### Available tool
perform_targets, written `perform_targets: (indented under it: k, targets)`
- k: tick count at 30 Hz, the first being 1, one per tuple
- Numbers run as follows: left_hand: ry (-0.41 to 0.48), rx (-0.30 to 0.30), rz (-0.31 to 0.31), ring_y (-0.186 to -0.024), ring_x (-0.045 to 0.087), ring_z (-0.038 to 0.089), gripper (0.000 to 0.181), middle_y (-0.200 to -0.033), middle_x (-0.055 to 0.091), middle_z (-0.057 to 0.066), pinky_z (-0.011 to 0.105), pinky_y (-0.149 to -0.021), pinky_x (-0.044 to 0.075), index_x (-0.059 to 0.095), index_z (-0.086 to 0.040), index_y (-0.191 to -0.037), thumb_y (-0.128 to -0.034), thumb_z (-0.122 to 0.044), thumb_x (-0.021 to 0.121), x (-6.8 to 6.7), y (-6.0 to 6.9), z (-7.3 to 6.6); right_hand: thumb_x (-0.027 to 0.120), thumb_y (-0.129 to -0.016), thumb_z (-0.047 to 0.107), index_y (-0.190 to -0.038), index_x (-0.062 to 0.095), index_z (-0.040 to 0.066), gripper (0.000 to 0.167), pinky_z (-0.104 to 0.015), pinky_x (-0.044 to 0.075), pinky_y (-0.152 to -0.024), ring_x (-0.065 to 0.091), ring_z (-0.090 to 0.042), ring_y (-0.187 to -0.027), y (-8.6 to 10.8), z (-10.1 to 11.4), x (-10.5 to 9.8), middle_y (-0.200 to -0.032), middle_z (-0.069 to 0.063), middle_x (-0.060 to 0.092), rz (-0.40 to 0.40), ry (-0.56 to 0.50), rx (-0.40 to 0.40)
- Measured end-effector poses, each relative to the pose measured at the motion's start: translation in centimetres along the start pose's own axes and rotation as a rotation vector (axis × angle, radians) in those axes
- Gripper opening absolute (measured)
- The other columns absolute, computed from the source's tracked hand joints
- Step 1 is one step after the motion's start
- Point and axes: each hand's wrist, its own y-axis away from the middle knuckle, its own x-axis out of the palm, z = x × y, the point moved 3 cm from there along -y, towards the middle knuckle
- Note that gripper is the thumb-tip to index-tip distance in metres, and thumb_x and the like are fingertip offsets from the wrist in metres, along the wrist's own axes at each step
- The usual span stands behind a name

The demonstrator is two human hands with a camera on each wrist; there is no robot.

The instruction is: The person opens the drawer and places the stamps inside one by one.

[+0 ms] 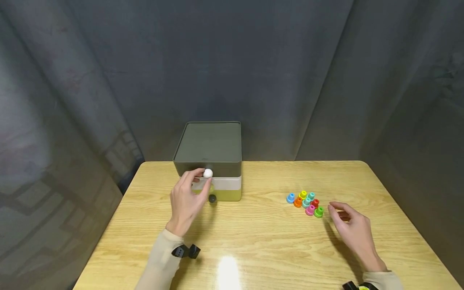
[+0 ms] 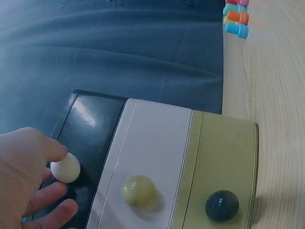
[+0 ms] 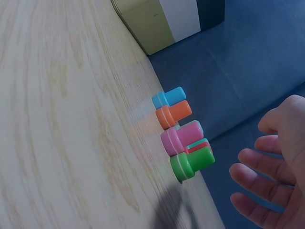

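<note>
A three-tier drawer box has a dark green top drawer, a white middle one and an olive bottom one, all flush at the front. My left hand pinches the round white knob of the top drawer between thumb and fingers. Below it are a yellow-green knob and a dark knob. My right hand hovers above the table with loosely bent fingers, holding nothing. It is nearest to a green peg, at the right end of a cluster of small coloured pegs.
The cluster on the wooden table includes a blue peg, an orange peg and a pink peg, among several others. A dark grey curtain hangs behind the table and along its sides.
</note>
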Motion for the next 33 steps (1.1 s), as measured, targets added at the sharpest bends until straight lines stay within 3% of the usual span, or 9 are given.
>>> perform_targets:
  k: [8,14,33]
  targets:
    - [-0.014,-0.022,0.012,-0.076,0.077,0.021,0.030,-0.098,0.082,0.005,0.042,-0.062,0.056,0.075,-0.011,-0.112,-0.0905,-0.029,0.086,0.6,-0.4,0.3,0.073,-0.101,0.020,-0.115,0.080,0.005,0.022,-0.005,0.047,-0.070,0.059,0.016,-0.077,0.0,0.1,0.2,-0.108,-0.020,0.081,0.003,-0.009,-0.026]
    - [-0.021,0.004,0.014,-0.073,0.076,0.021,0.029,-0.097,0.082,0.006,0.041,-0.060,0.055,0.074,-0.010,-0.111,-0.0906,-0.027,0.086,0.7,-0.4,0.4,0.071,-0.102,0.021,-0.115,0.079,0.004,0.023,-0.005,0.048,-0.071,0.059,0.016,-0.078,0.0,-0.1,0.2,-0.108,-0.020,0.081,0.003,-0.003,-0.033]
    - [-0.035,0.030,0.023,-0.065,0.073,0.018,0.027,-0.082,0.079,0.005,0.032,-0.054,0.049,0.075,-0.012,-0.105,-0.0863,-0.026,0.089,-0.5,0.5,-0.1,0.071,-0.102,0.022,-0.117,0.079,0.005,0.024,-0.003,0.046,-0.070,0.057,0.018,-0.078,0.3,-0.3,0.2,-0.108,-0.020,0.081,0.016,-0.001,-0.007]
